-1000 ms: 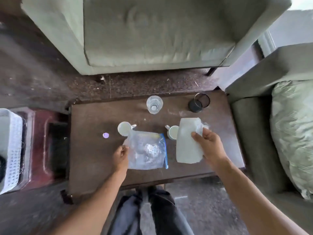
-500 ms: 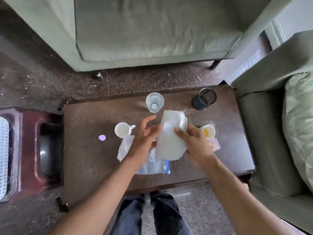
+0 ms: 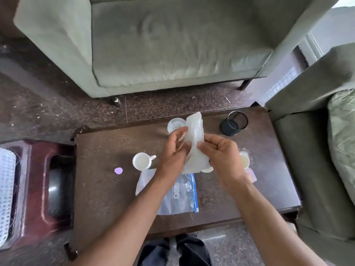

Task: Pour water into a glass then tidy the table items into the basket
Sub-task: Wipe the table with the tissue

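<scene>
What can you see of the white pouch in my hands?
The white pouch is soft, milky, translucent plastic, crumpled and held roughly upright above the table. The left hand and right hand both pinch its middle. Its top end overlaps the glass in view; its lower end hangs above the zip bag. Its contents cannot be made out.

Dark wooden table (image 3: 99,198) — on it a glass (image 3: 173,124), white mug (image 3: 141,161), zip bag (image 3: 180,196), black mesh cup (image 3: 233,125).
</scene>
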